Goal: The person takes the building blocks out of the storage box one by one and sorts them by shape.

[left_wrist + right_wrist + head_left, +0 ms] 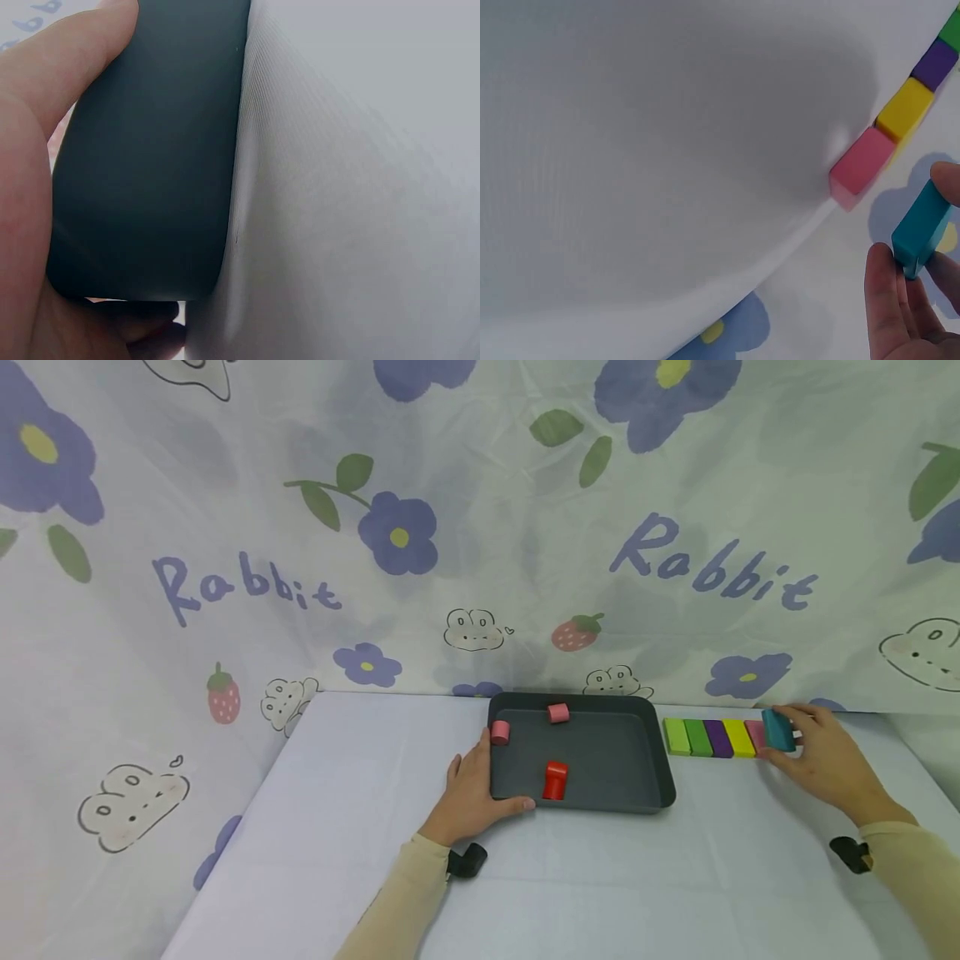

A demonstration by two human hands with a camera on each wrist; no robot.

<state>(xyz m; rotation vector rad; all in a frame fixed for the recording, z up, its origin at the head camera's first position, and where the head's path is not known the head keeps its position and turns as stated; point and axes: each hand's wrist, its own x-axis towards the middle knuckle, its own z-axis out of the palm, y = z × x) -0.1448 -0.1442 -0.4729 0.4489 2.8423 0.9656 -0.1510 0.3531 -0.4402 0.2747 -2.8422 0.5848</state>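
Observation:
In the head view, my right hand [821,760] pinches a teal block [778,731] between thumb and fingers at the right end of a row of blocks. The right wrist view shows the teal block [921,225] tilted, apart from the pink block [862,161] that ends the row. My left hand [476,789] rests against the near left corner of a dark grey tray [607,803]. Its thumb lies along the tray's front side, and its straight fingers reach up the left side. The left wrist view shows the thumb against the tray's wall [157,165] up close.
Two small pink cylinders [558,713] and red pieces [555,781] lie inside the tray. Right of it, light green [677,737], green [698,737], purple [717,738] and yellow [738,738] blocks adjoin the pink one. A printed cloth [495,527] hangs behind the white table.

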